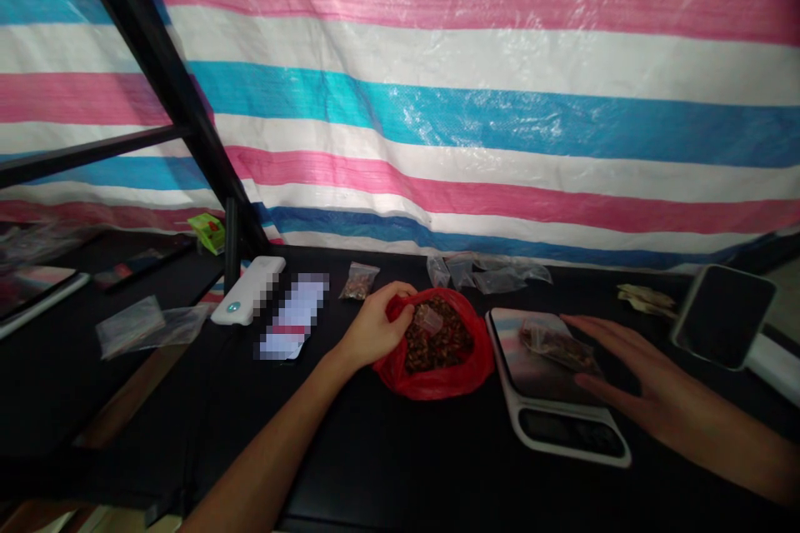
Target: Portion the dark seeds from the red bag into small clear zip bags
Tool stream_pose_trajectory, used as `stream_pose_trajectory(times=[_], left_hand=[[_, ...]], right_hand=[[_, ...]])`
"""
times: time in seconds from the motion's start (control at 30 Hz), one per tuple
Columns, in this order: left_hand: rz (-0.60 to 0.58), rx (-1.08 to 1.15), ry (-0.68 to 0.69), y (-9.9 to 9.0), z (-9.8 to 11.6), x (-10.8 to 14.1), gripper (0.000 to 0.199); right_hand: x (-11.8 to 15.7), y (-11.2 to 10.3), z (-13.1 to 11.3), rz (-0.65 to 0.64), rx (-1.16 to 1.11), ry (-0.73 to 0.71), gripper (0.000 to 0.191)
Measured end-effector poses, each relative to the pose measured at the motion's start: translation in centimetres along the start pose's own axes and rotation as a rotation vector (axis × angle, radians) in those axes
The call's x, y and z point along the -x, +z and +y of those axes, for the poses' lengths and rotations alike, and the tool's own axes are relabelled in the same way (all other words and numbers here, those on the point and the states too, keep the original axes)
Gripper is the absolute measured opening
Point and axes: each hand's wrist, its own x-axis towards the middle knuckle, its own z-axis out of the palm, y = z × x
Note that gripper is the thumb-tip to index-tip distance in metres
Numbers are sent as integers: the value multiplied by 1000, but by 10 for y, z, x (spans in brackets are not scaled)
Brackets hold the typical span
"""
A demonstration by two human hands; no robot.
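A red plastic bag (431,385) stands with its mouth wide, holding many small brown pieces (447,346) and a small clear scoop or bit of plastic (428,319). My left hand (379,326) pinches the bag's rim on its left side. To the right, a white kitchen scale (522,425) carries a small clear zip bag (556,347) with brown contents on its shiny plate. Over the plate's right edge is my right hand (631,371), thumb and fingers apart around the zip bag's right end. Whether it touches the bag I cannot tell.
A filled zip bag (359,281) lies behind my left hand, with several clear bags (500,273) along the back. A phone (295,316) and white power bank (248,291) are left. A dark-screened device (725,316) leans at right. A black frame post (156,75) rises at left.
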Motion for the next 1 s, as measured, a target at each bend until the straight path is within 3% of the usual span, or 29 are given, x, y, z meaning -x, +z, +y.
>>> stream_pose_trajectory(times=[0.1, 0.2, 0.3, 0.53, 0.67, 1.0], left_hand=[[-34, 49, -14, -1, 0, 0, 17], [-40, 42, -28, -2, -1, 0, 18], [-20, -6, -12, -5, -1, 0, 19], [30, -70, 25, -11, 0, -1, 24], [24, -96, 45, -11, 1, -2, 23], [-1, -114, 57, -9, 2, -2, 25]], right_hand=[[-7, 7, 8, -192, 29, -46, 62], [-16, 15, 11, -243, 69, -73, 64], [-25, 22, 4, -271, 35, -88, 51], [-46, 29, -52, -288, -128, -130, 38], [-53, 49, -86, -363, -147, -192, 38], [-61, 86, -110, -341, -4, -290, 48]])
